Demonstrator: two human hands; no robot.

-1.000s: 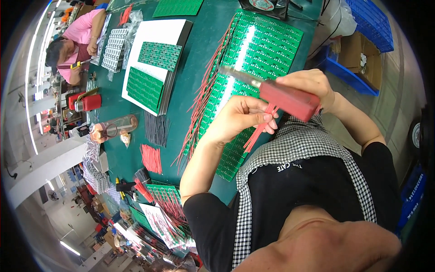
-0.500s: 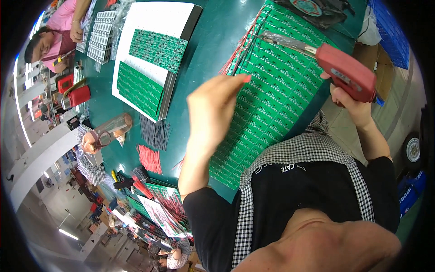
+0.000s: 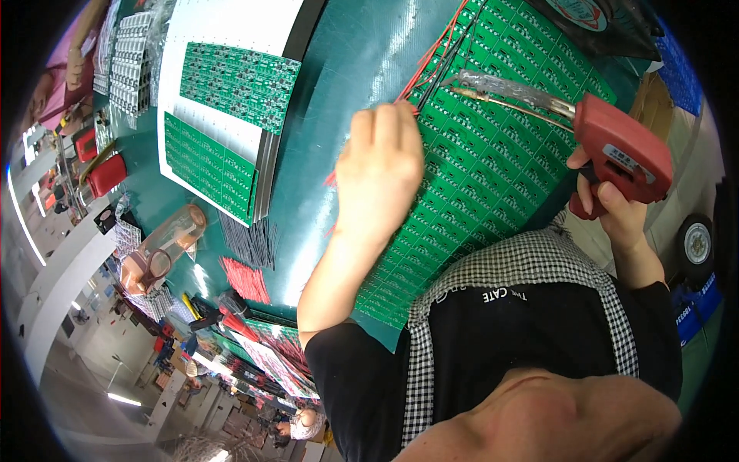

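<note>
My right hand (image 3: 612, 208) grips the handle of a red soldering gun (image 3: 627, 146). Its long tip, partly wrapped in something clear and crinkled, reaches left over a large green circuit board panel (image 3: 493, 162). My left hand (image 3: 381, 169) is at the panel's left edge, fingers curled down and closed on a red wire. A bit of red shows at the fingertips and more beside the palm; the grip itself is mostly hidden. Just beyond the fingers, red and black wires (image 3: 443, 58) lie along the panel's far left edge, close to the soldering tip.
Left on the green table (image 3: 308, 146), a white stack (image 3: 258, 31) carries smaller circuit boards (image 3: 242, 85). Nearer lie black wires (image 3: 250, 240), red wires (image 3: 244, 280) and a clear brown jug (image 3: 165, 246). A black bag (image 3: 593, 23) sits at the far right; another person's arm (image 3: 75, 65) shows far left.
The view has shifted. My left hand has turned, its fingers now pointing away and down at the wires by the panel's edge. The soldering gun stays in my right hand, its tip still over the panel.
</note>
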